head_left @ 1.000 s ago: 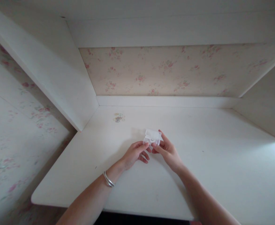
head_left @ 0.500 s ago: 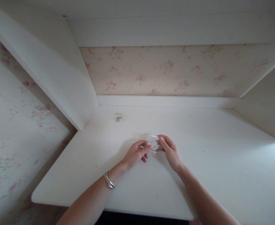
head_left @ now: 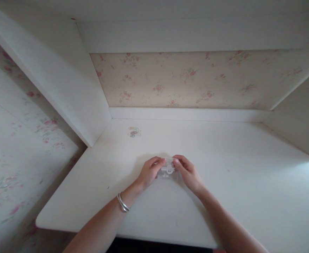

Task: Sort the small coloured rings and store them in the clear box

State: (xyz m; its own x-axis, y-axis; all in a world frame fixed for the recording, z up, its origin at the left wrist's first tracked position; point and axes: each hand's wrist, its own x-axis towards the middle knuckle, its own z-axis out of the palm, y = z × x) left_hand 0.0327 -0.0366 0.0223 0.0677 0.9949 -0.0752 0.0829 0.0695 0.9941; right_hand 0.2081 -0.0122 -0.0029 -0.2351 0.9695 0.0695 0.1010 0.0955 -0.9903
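Note:
A small clear plastic case (head_left: 167,170) with whitish parts is held between my two hands above the desk. My left hand (head_left: 150,171) grips its left side, thumb on the near face and the other fingers mostly hidden behind. On the opposite side my right hand (head_left: 188,173) pinches the upper right edge, its thumb also in front. What the case contains, if anything, is too unclear to make out. Beyond the hands, to the left, several small thin rings (head_left: 134,132) in yellowish and dark tones lie in a loose cluster.
The white desk top (head_left: 236,196) carries the rings. A white side panel (head_left: 64,80) rises at the left, and another panel (head_left: 299,112) stands at the right. Floral wallpaper (head_left: 180,80) covers the back above a low white ledge (head_left: 191,114). A shelf edge (head_left: 186,37) hangs overhead.
The clear case has been turned and tilted between my fingers and brought slightly nearer. Both hands have shifted their grip along its sides. The rings have stayed in place.

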